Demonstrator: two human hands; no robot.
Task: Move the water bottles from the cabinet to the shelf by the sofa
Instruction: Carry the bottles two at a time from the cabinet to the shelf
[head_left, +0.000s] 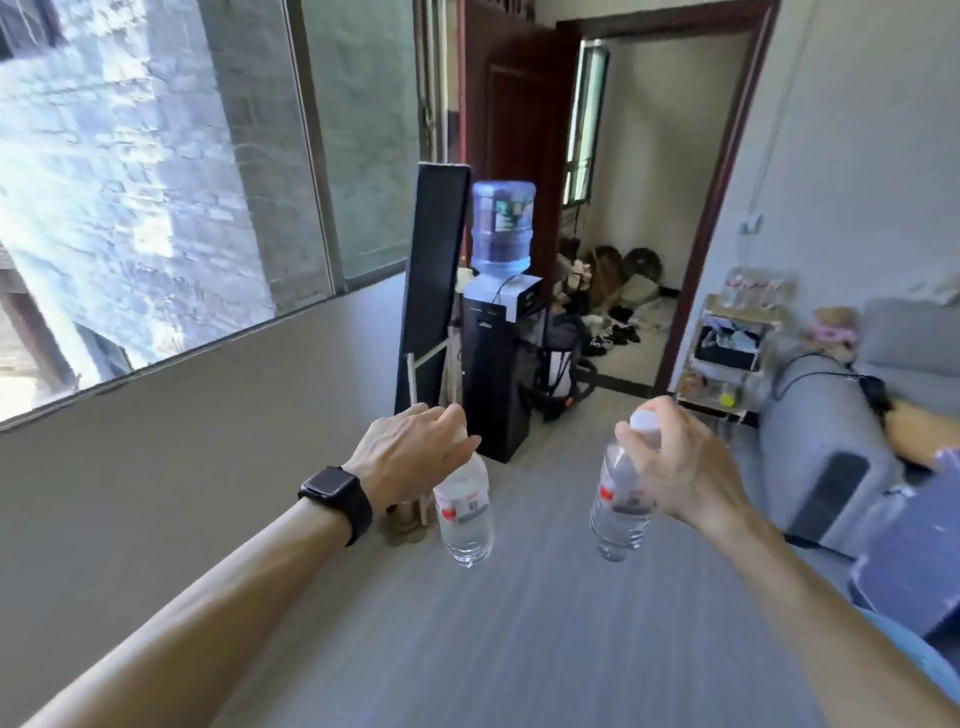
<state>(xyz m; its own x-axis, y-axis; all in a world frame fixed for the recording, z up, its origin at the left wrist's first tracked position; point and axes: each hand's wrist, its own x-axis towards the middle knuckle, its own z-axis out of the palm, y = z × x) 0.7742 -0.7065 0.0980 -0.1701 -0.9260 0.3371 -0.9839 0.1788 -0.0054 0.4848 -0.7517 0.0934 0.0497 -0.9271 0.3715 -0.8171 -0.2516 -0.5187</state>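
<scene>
My left hand (415, 457) grips a clear water bottle (465, 514) by its top, so the bottle hangs down over the grey floor. My right hand (675, 467) holds a second clear water bottle (621, 512) by its white-capped neck, hanging the same way. Both bottles carry a red and white label. A light wooden tiered shelf (727, 353) stands at the right beside the grey sofa (831, 457), with several clear bottles on its top tier. The cabinet is not in view.
A black water dispenser (493, 374) with a blue jug stands ahead against the wall, a tall dark board (434, 280) leaning next to it. An open doorway (639, 260) lies beyond, with shoes on its floor. A large window fills the left wall.
</scene>
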